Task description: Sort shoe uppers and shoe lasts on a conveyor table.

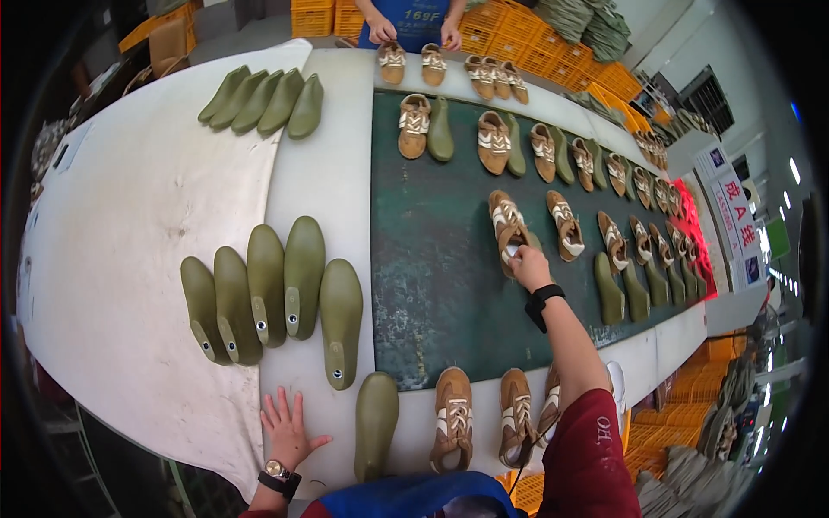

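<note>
My right hand reaches across the green belt and is closed on the heel opening of a brown sneaker with white stripes and laces. Part of a green shape, perhaps a shoe last, shows beside that sneaker's heel, mostly hidden. My left hand lies flat on the white table edge, fingers spread, holding nothing. Just right of it lies a single green shoe last. Beyond the left hand, several more green lasts, one of them the nearest last, lie in a row with their toes pointing away.
The green belt carries rows of brown sneakers and lasts to the right. More sneakers stand along the near edge. Across the table, a co-worker's hands touch sneakers. Another last group lies far left. Orange crates stand at right.
</note>
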`<state>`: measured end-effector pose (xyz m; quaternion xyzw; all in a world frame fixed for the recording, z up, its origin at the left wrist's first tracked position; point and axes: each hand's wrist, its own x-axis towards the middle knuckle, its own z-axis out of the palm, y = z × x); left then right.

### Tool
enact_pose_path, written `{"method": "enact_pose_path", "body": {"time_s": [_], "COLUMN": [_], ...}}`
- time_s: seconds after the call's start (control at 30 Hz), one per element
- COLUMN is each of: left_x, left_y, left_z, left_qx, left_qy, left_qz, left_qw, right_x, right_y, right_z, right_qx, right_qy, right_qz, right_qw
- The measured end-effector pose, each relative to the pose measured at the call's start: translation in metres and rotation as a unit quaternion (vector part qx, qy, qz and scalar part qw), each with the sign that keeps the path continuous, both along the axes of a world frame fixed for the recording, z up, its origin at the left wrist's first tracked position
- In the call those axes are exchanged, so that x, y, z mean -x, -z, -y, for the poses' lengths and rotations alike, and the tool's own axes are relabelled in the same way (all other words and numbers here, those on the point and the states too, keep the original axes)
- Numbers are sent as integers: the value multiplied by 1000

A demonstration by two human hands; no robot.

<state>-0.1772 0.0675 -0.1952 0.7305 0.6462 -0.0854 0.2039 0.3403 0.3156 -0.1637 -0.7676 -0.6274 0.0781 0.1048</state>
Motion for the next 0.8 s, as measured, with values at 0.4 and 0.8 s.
{"method": "enact_pose_path", "body": {"time_s": [0.4, 0.8], "left_x": [12, 6], "left_y": [16, 17], "left_z": [-3, -11], "left_qx": [22, 4], "left_qy": [10, 9], "left_qz": [-35, -34], "left_qw": [999, 999], "right_x": [134, 319], "right_y": [-27, -11], "right_z": [29, 82], "right_qx": [39, 159], "right_qy": [-135, -192], "right_qz": [-37, -203], "right_qw": [989, 947]}}
